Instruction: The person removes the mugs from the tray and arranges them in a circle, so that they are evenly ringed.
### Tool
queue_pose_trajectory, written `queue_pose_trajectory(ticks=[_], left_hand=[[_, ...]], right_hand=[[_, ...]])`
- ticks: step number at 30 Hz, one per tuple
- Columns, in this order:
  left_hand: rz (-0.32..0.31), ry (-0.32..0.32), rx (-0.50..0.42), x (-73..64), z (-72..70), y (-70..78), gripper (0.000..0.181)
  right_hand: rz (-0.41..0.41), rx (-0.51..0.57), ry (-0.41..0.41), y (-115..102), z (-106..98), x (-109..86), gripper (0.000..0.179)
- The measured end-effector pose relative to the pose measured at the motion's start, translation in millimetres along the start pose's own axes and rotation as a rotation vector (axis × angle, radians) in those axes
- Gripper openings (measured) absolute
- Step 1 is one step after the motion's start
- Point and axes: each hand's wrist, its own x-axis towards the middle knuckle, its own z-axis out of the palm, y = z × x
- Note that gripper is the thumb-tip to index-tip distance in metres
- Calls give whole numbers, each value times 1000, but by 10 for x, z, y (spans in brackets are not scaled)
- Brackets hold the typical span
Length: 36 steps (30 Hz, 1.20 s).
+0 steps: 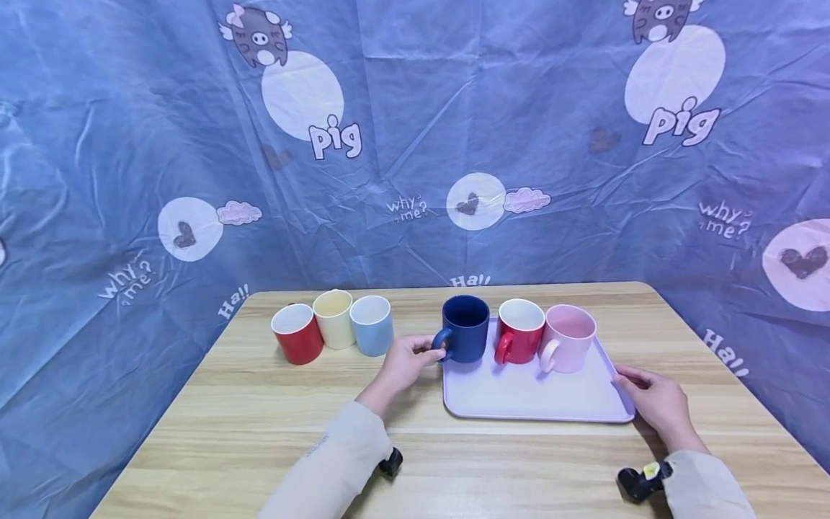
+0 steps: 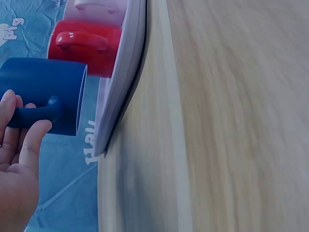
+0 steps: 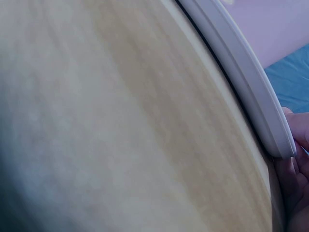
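My left hand (image 1: 403, 365) pinches the handle of a dark blue mug (image 1: 470, 339) between thumb and fingers. This mug is upright over the back left corner of a pale lilac tray (image 1: 519, 398); in the left wrist view a gap shows between the blue mug (image 2: 46, 79) and the tray (image 2: 113, 104). To its right on the tray stand a red mug (image 1: 527, 342) with a white inside and a pink mug (image 1: 573, 346), handles toward me. At the tray's right edge, my right hand (image 1: 660, 405) grips the rim, thumb above and fingers under it.
On the back left of the wooden table (image 1: 272, 440) stand a red mug (image 1: 300, 344), a cream mug (image 1: 337, 330) and a light blue mug (image 1: 373, 335), close together. A blue printed cloth (image 1: 402, 252) hangs behind the table and along its sides.
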Motion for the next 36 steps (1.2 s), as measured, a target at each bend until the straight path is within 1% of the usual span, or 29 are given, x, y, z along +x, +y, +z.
queue_pose_trajectory(ticks=[3,6,7,8,10,13,15,17,20,30,36], left_hand=[[50,-46,6,-61,-104,10,18],[118,-84,10,-134,-229,0,19],[152,-92,20,-160,-273,-11,19],[171,-97,25,-185,-317,-18,19],[190,-96,46,-237,-403,-30,20],[157,-92,88,-312,-524,-28,19],[95,-93,98,-365,-601,-15,19],[55,-96,101,-414,-678,-5,20],[24,-104,88,-480,-790,-1,21],[16,-142,78,-712,-1169,-38,25],[-7,-143,98,-865,-1395,-79,23]], right_hand=[[4,2,0,-9,-7,-6,42],[8,0,-2,-11,-8,-8,43],[9,-1,-3,-10,-7,-8,43],[9,-1,-3,-8,-6,-8,43],[9,-2,-3,-4,-4,-9,42],[9,-7,0,0,-4,-6,42],[9,-9,2,1,-6,-5,42],[9,-10,2,1,-8,-5,41],[11,-8,3,3,-11,-6,42],[-2,-12,7,-2,-18,-7,40],[3,-8,0,-22,-20,-4,41]])
